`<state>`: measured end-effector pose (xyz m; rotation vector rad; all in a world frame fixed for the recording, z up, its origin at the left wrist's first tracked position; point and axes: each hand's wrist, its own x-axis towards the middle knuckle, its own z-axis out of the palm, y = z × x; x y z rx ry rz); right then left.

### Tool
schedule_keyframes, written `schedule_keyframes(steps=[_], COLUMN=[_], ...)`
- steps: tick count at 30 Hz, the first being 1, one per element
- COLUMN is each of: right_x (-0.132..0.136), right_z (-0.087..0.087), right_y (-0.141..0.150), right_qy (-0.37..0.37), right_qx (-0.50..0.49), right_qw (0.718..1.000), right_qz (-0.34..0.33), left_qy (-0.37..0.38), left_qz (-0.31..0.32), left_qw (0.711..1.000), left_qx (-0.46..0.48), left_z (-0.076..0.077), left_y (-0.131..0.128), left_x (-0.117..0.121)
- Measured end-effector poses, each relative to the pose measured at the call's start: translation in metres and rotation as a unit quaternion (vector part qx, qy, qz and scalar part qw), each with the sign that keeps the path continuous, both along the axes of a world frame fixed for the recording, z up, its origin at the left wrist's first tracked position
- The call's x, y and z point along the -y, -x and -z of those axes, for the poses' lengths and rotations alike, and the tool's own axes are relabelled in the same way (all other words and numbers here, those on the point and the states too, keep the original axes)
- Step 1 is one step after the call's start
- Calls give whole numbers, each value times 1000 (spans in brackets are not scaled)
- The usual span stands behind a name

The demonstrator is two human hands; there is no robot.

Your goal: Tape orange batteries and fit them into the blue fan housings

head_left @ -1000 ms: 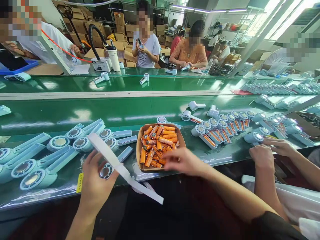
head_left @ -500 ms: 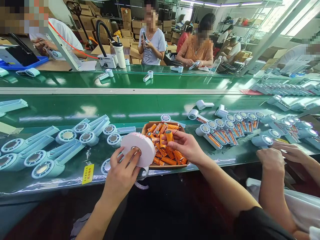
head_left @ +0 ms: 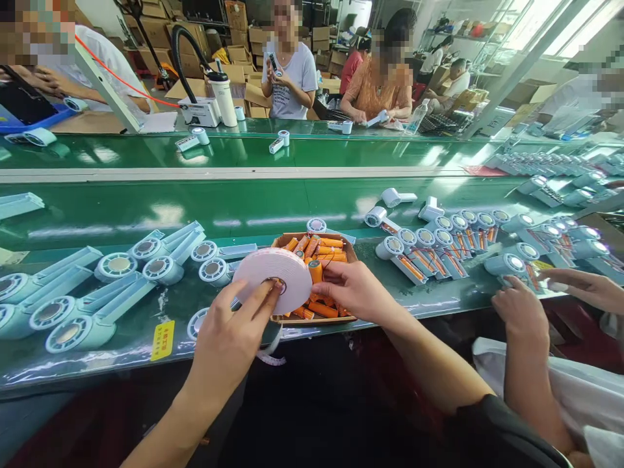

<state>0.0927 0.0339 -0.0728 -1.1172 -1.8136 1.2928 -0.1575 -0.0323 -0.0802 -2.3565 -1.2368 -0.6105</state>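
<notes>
Holding a flat, round, white tape roll [head_left: 258,270] by its middle hole, the person's left hand [head_left: 234,322] is half curling | the right hand [head_left: 358,292] is pinching a round orange battery [head_left: 316,272], fingers nearly closed, just beside the roll | an open brown cardboard box [head_left: 341,319] is sitting behind both, holding more orange batteries [head_left: 331,242]

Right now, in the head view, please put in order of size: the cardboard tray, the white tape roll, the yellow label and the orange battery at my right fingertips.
1. Cardboard tray, by its outline, partly covered
2. White tape roll
3. Yellow label
4. Orange battery, partly hidden
</notes>
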Motion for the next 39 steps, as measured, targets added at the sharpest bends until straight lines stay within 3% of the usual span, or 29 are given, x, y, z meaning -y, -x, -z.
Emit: schedule_keyframes(steps=[2,4,5,7,9,10,12,13,14,15,18,20,22,23,26,29,33,39], right_x=[8,18,20,15,-3,-14,-34,-40,-41,-37,-8,12,23,26,26,23,21,22], right_z=[13,27,33,36,25,16,-5,-14,-18,-18,11,47,81,94,114,116,117,120], right_y=[16,35,41,37,8,-14,-62,-83,-100,-112,-130,-133,-135,-137,-140,-141,-142,-144], right_qy=[63,64,64,91,95,43,-102,-142,-153,-141,-22,62,103,108,83,69,88,100], right_qx=[-180,-355,-410,-444,-435,-459,-522,-530,-521,-502,-418,-368,-334,-318,-276,-236,-236,-267], right_qw=[978,908,872,842,848,826,746,724,731,758,854,885,891,894,914,938,943,937], right_qz=[85,212,260,292,287,324,401,418,413,393,310,279,290,296,285,243,219,204], left_qy=[-30,-65,-72,-47,9,39,75,74,65,59,116,177,285,314,309,313,328,346], left_qz=[-16,-30,-31,-19,5,17,37,42,56,79,169,161,90,75,149,192,220,146], left_qw=[999,996,994,989,983,981,985,989,993,992,969,963,953,933,909,885,865,878], left_qx=[17,53,79,140,185,189,153,118,87,74,141,126,-45,-157,-237,-286,-311,-297], left_z=[2,10,15,25,32,33,31,28,23,17,-8,-25,-36,-38,-25,0,24,31], left_y=[-12,-30,-40,-56,-63,-62,-51,-43,-35,-29,-35,-69,-126,-159,-255,-318,-345,-349], left_x=[-1,3,6,16,24,24,13,2,-13,-31,-94,-138,-181,-200,-251,-288,-325,-356])
